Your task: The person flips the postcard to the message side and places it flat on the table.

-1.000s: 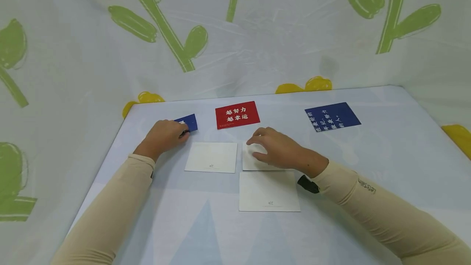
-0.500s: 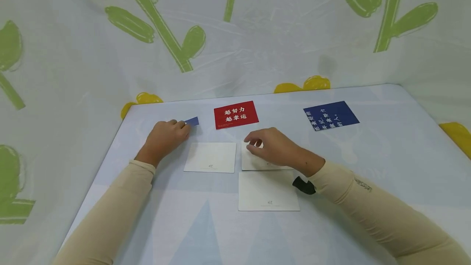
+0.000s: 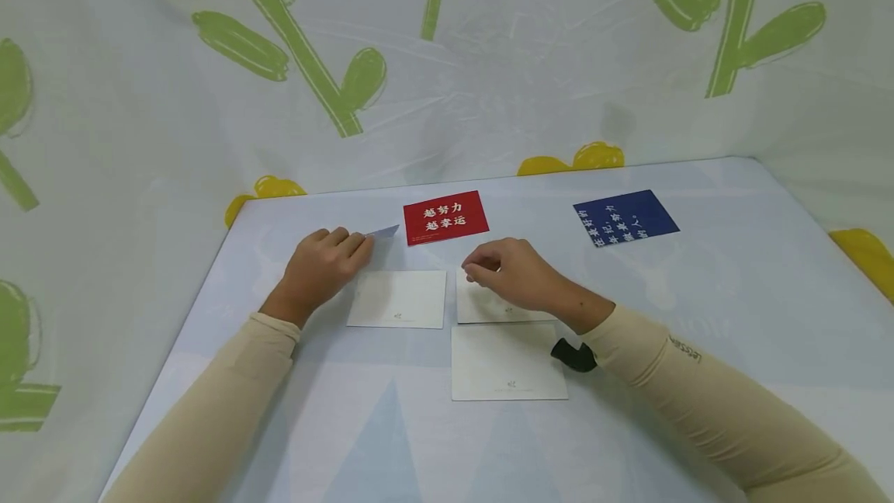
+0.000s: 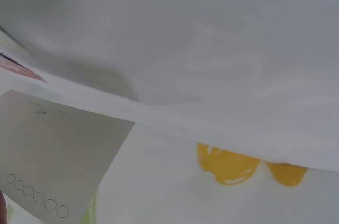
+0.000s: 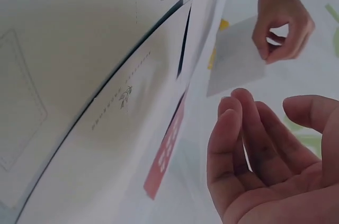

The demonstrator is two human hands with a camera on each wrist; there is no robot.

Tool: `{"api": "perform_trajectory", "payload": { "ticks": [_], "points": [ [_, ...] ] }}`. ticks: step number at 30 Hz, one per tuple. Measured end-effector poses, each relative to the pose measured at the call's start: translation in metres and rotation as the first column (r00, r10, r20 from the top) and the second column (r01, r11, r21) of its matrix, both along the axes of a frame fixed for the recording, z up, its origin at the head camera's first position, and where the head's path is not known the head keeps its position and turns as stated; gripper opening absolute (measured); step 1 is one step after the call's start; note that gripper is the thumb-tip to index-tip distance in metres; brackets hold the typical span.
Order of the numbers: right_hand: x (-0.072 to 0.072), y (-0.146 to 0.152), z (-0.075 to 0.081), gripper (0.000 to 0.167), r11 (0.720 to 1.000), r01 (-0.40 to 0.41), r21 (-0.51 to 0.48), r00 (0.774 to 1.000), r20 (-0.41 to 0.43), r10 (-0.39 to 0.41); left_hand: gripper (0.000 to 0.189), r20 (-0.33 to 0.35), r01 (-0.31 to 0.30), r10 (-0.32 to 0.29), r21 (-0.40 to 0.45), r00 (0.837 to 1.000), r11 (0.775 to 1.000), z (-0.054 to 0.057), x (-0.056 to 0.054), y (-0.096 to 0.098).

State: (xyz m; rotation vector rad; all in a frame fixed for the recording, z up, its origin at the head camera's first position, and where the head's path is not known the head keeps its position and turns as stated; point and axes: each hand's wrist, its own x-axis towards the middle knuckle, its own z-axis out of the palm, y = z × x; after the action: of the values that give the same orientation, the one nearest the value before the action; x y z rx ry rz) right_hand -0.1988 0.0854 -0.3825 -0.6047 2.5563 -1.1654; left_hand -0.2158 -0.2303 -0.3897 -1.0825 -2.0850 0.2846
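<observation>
The left hand [image 3: 323, 266] pinches a tilted card [image 3: 384, 232]; the right hand [image 3: 520, 274] hangs loosely curled, empty, over one of three white cards [image 3: 507, 363] on the tabletop [image 3: 433, 456]. Those look placed; the red card [image 3: 447, 217] and blue card [image 3: 625, 217] beyond seem left.

From above its six-o'clock side, the head camera faces forward and down across the whole worktop [image 3: 628, 286]. The left wrist camera looks closely at a pale card [image 4: 58, 155] at eight o'clock; the right wrist view, close on the right grip [image 5: 275, 171] at four, shares the left grip [image 5: 286, 12], at two, with the head view.
</observation>
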Motion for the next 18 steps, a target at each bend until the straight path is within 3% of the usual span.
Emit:
{"api": "perform_trajectory", "payload": {
  "ticks": [4, 8, 18],
  "points": [
    [0.001, 0.003, 0.001, 0.026, 0.999, 0.03, -0.012, 1.0, -0.003, -0.03, 0.035, -0.06, 0.067, -0.067, -0.014, 0.996, 0.998, 0.005, 0.006, 0.015],
    [0.003, 0.006, -0.001, 0.032, 0.998, 0.066, 0.014, 0.995, -0.071, -0.065, 0.04, -0.105, 0.131, -0.133, -0.029, 0.986, 0.991, 0.01, 0.012, 0.031],
    [0.013, 0.014, -0.002, 0.043, 0.993, 0.083, 0.082, 0.976, -0.207, -0.064, 0.049, -0.136, 0.221, -0.227, -0.053, 0.964, 0.974, 0.015, 0.024, 0.061]
  ]
}}
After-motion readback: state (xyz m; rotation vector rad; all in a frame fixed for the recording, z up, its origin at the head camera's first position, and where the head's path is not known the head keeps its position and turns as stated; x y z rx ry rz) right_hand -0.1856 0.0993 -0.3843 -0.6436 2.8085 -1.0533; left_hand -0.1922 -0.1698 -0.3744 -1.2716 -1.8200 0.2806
